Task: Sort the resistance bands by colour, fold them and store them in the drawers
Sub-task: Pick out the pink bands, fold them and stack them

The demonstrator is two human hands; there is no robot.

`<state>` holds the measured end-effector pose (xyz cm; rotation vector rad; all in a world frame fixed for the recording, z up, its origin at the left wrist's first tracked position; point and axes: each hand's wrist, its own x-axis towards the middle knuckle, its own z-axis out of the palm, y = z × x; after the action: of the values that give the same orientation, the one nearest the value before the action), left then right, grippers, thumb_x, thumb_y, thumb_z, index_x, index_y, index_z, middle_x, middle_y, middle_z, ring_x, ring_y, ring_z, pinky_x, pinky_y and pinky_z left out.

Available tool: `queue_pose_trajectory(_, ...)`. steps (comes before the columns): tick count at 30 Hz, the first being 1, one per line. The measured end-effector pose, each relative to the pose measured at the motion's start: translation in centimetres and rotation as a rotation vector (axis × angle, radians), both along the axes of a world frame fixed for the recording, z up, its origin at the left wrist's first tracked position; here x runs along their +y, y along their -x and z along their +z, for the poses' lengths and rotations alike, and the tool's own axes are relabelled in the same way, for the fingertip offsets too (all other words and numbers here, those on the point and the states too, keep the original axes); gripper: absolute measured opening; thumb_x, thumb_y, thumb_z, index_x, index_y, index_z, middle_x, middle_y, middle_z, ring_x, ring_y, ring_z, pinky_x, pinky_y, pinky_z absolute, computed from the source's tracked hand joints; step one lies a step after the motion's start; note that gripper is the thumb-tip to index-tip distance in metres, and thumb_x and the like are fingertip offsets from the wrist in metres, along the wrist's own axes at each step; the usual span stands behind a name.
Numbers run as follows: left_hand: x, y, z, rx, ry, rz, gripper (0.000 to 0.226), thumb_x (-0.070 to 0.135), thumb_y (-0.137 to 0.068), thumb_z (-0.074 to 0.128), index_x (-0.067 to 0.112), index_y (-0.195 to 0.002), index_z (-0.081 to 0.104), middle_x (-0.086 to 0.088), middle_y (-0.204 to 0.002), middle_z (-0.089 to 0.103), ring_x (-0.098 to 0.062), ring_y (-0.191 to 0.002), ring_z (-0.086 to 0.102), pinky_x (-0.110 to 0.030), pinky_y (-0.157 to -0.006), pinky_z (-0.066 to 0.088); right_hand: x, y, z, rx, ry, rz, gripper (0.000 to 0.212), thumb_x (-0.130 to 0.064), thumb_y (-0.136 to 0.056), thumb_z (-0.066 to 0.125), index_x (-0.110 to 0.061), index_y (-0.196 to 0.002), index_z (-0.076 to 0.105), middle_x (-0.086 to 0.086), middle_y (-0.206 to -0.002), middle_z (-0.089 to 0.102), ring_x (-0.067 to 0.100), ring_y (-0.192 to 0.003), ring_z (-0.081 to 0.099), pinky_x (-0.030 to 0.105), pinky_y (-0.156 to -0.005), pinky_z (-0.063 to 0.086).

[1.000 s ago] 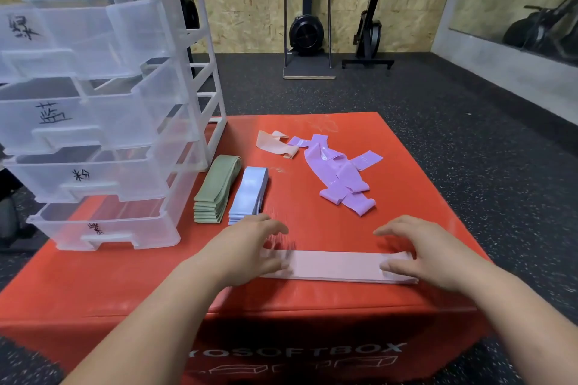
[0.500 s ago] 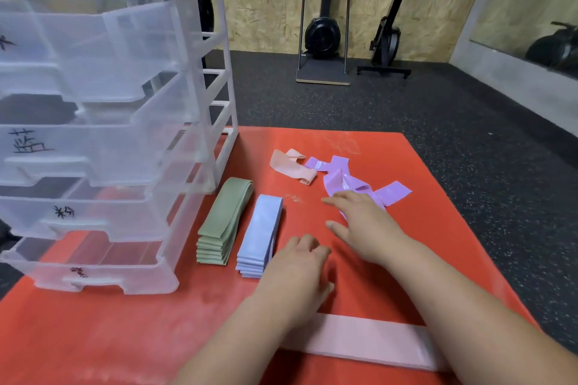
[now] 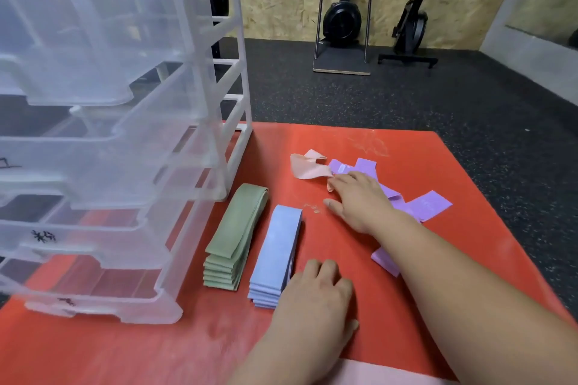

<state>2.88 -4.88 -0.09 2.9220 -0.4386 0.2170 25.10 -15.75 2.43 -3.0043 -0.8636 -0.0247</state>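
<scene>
On the red soft box (image 3: 438, 262), my right hand (image 3: 359, 201) stretches over the loose purple bands (image 3: 434, 206), its fingertips touching the crumpled pale pink band (image 3: 308, 168). My left hand (image 3: 312, 300) rests on the box with loosely curled fingers and holds nothing, right beside the folded blue stack (image 3: 276, 251). A folded green stack (image 3: 234, 237) lies left of the blue one. A flattened pink band (image 3: 378, 375) shows at the bottom edge, partly under my arms. The clear drawer unit (image 3: 215, 141) stands at the left with its drawers pulled out.
The box's right edge (image 3: 488, 216) and far edge drop to black rubber floor (image 3: 391, 103). Gym machines (image 3: 342, 22) stand against the wooden back wall. Bare red surface lies between the stacks and the drawer unit's foot.
My right hand has moved further out, from the purple bands to the crumpled pink band. The camera leaned closer, so the flat pink band slid to the bottom edge. My left hand stayed by the blue stack.
</scene>
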Motion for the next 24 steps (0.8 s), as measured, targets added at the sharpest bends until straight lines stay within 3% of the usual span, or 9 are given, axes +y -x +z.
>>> queue_pose_trajectory(4, 0.0, 0.4, 0.8, 0.046, 0.012, 0.012, 0.041, 0.050, -0.090, 0.064, 0.023, -0.120, 0.058, -0.003, -0.129, 0.051, -0.030, -0.116, 0.048, -0.048, -0.096, 0.050, -1.2, 1.3, 2.4, -0.101, -0.309, -0.027, 0.028, -0.044, -0.097, 0.065, -0.029, -0.120, 0.069, -0.006, -0.119, 0.071, 0.026, -0.119, 0.060, 0.042, -0.097, 0.047)
queue_pose_trajectory(8, -0.4, 1.0, 2.1, 0.072, 0.046, 0.019, 0.043, 0.047, -0.094, 0.064, 0.024, -0.130, 0.055, -0.003, -0.141, 0.045, -0.029, -0.124, 0.046, -0.047, -0.102, 0.048, -3.7, 4.1, 6.4, -0.057, -0.645, -0.096, 0.020, -0.035, -0.081, 0.083, -0.031, -0.099, 0.075, -0.012, -0.090, 0.075, 0.014, -0.087, 0.069, 0.035, -0.082, 0.054)
queue_pose_trajectory(11, -0.5, 1.3, 3.1, 0.046, 0.128, 0.033, 0.050, 0.046, -0.096, 0.063, 0.027, -0.141, 0.052, -0.001, -0.149, 0.042, -0.027, -0.132, 0.045, -0.047, -0.104, 0.049, -5.8, 6.5, 8.6, 0.019, -0.725, -0.122, 0.025, -0.018, -0.078, 0.084, -0.034, -0.091, 0.070, -0.013, -0.083, 0.072, 0.002, -0.074, 0.065, 0.028, -0.077, 0.054)
queue_pose_trajectory(13, -0.4, 1.5, 3.6, 0.024, 0.217, 0.054, 0.052, 0.047, -0.098, 0.062, 0.030, -0.146, 0.051, 0.004, -0.147, 0.044, -0.022, -0.133, 0.046, -0.044, -0.106, 0.049, -7.4, 8.7, 9.5, 0.090, -0.805, -0.129, 0.038, -0.008, -0.080, 0.078, -0.039, -0.100, 0.068, -0.010, -0.084, 0.071, 0.002, -0.069, 0.062, 0.027, -0.075, 0.054)
queue_pose_trajectory(17, 0.0, 2.1, 4.6, 0.000, 0.383, 0.121, 0.047, 0.044, -0.098, 0.064, 0.030, -0.142, 0.056, 0.007, -0.138, 0.050, -0.018, -0.126, 0.054, -0.040, -0.102, 0.051, -10.9, 13.7, 9.6, 0.204, -0.963, -0.168, 0.055, -0.002, -0.085, 0.078, -0.036, -0.126, 0.064, 0.003, -0.078, 0.068, 0.016, -0.073, 0.060, 0.035, -0.074, 0.056)
queue_pose_trajectory(20, 0.1, 2.6, 5.0, -0.005, 0.453, 0.170, 0.044, 0.040, -0.098, 0.066, 0.029, -0.141, 0.059, 0.007, -0.137, 0.053, -0.017, -0.126, 0.056, -0.033, -0.103, 0.048, -13.5, 16.4, 7.5, 0.215, -1.014, -0.296, 0.040, -0.004, -0.086, 0.080, -0.030, -0.115, 0.069, 0.003, -0.079, 0.077, 0.020, -0.077, 0.069, 0.044, -0.083, 0.057)
queue_pose_trajectory(24, -0.5, 3.0, 5.1, 0.010, 0.509, 0.188, 0.045, 0.036, -0.097, 0.070, 0.028, -0.140, 0.060, 0.007, -0.135, 0.057, -0.015, -0.124, 0.059, -0.029, -0.103, 0.045, -15.5, 19.1, 4.2, 0.269, -1.038, -0.394, 0.017, -0.004, -0.092, 0.075, -0.019, -0.101, 0.077, -0.006, -0.087, 0.081, 0.013, -0.086, 0.078, 0.037, -0.082, 0.059)
